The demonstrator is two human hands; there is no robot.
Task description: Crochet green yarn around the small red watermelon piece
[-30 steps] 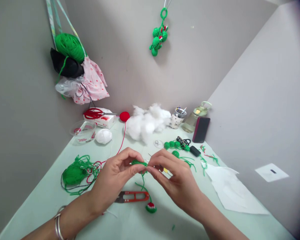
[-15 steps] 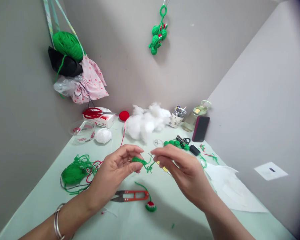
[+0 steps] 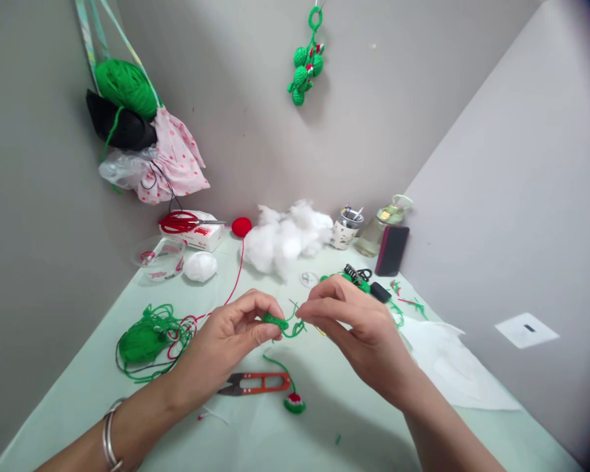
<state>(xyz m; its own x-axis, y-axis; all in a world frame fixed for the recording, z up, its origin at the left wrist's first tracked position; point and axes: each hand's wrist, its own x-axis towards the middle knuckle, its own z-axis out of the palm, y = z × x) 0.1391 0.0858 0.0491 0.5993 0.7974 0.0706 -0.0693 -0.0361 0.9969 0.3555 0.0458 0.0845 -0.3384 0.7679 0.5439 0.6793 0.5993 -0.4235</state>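
Observation:
My left hand [image 3: 240, 328] pinches a small green crocheted piece [image 3: 275, 321] between thumb and fingers, above the middle of the table. Loose green yarn [image 3: 295, 329] trails from its right end in loops. Close by on the right, my right hand [image 3: 347, 314] has its fingertips pressed together on a thin needle [image 3: 294, 303], whose tip points up and left. Below the hands lie orange thread snips [image 3: 263, 383] and a small red, white and green crocheted piece [image 3: 295, 402] with a green tail.
Green yarn [image 3: 142, 341] lies tangled at the left. White stuffing [image 3: 288, 239], a red ball [image 3: 242, 227], a white ball [image 3: 200, 267] and a pen cup [image 3: 347, 229] stand at the back. A phone [image 3: 392, 251] leans by the right wall, near white sheets [image 3: 452, 360].
My right hand's fingers have curled in more, and the yarn loops beside the green piece have changed shape. The whole view has shifted slightly.

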